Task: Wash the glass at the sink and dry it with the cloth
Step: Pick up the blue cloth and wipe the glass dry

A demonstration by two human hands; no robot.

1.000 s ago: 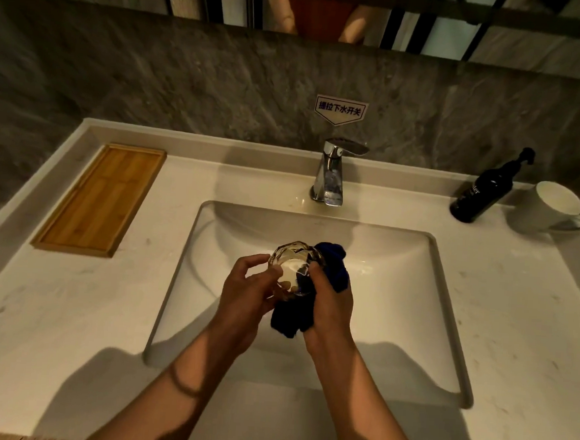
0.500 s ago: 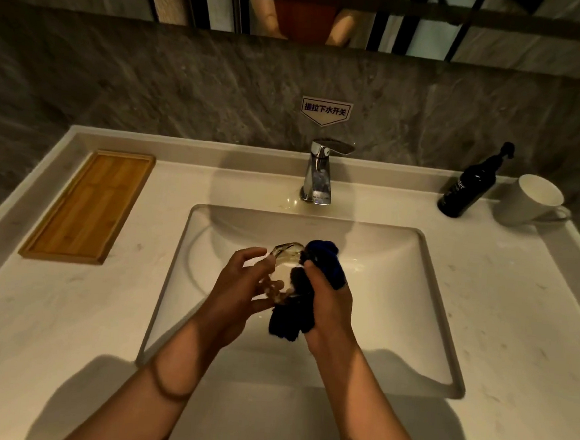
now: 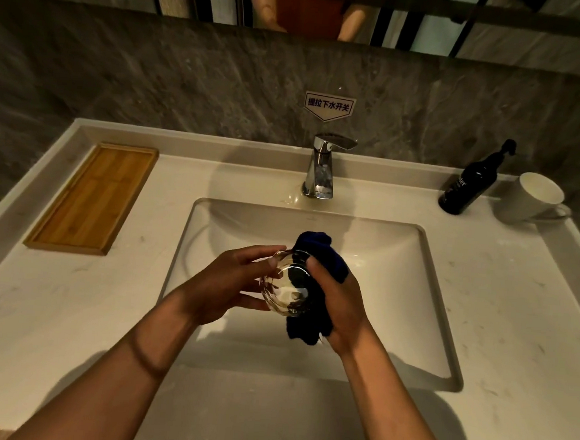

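1. Both hands grip work items over the sink basin. My left hand clasps the clear glass, fingers wrapped round its left side, thumb at the rim.
2. My right hand is clenched on the dark blue cloth, thumb pressing cloth against the right side of the glass.
3. Glass: tilted, mouth toward the camera, held in the air above the middle of the basin, touching the cloth. Cloth bunches out beyond the glass on the far side and hangs below the right palm on the near side.
4. Chrome faucet stands at the far edge of the basin; no water stream visible. A small wet patch lies at its base.
5. White sign with blue characters is fixed to the grey stone wall above the faucet.
6. Wooden tray lies on the white countertop, far left, well apart from the basin.
7. Black pump bottle stands far right; white mug just beside it on the right.
8. Mirror along the top edge shows part of a person's arms and torso.
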